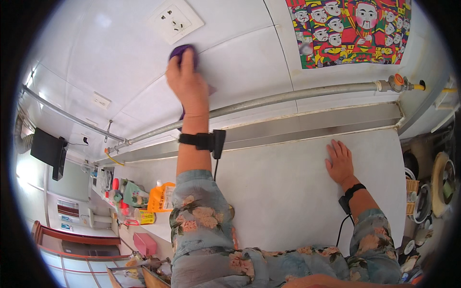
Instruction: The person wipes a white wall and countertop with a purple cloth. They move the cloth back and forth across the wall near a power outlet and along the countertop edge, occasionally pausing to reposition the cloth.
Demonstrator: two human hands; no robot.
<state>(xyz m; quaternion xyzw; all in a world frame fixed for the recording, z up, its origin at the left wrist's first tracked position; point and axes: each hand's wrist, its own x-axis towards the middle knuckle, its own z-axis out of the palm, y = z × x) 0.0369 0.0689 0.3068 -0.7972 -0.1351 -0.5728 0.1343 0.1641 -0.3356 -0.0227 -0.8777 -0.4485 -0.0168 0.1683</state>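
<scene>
My left hand (187, 79) presses a purple cloth (184, 52) against the white tiled wall (245, 57), just below a wall socket (175, 21). Its fingers are bent over the cloth, and a bit of purple shows behind the wrist near the metal pipe. My left forearm passes in front of that pipe (299, 95). Flat on the white countertop (281, 187), near its back edge, lies my right hand (339, 162), with nothing in it and its fingers slightly apart. Both wrists wear black straps with a small device and a cable.
A colourful print (354, 34) hangs on the wall at upper right, above an orange-handled valve (398, 79). An orange pouch (161, 197), bottles and bags crowd the counter's left part. A black range hood (48, 151) juts out at left. Pans and baskets (412, 196) stand beyond the right edge.
</scene>
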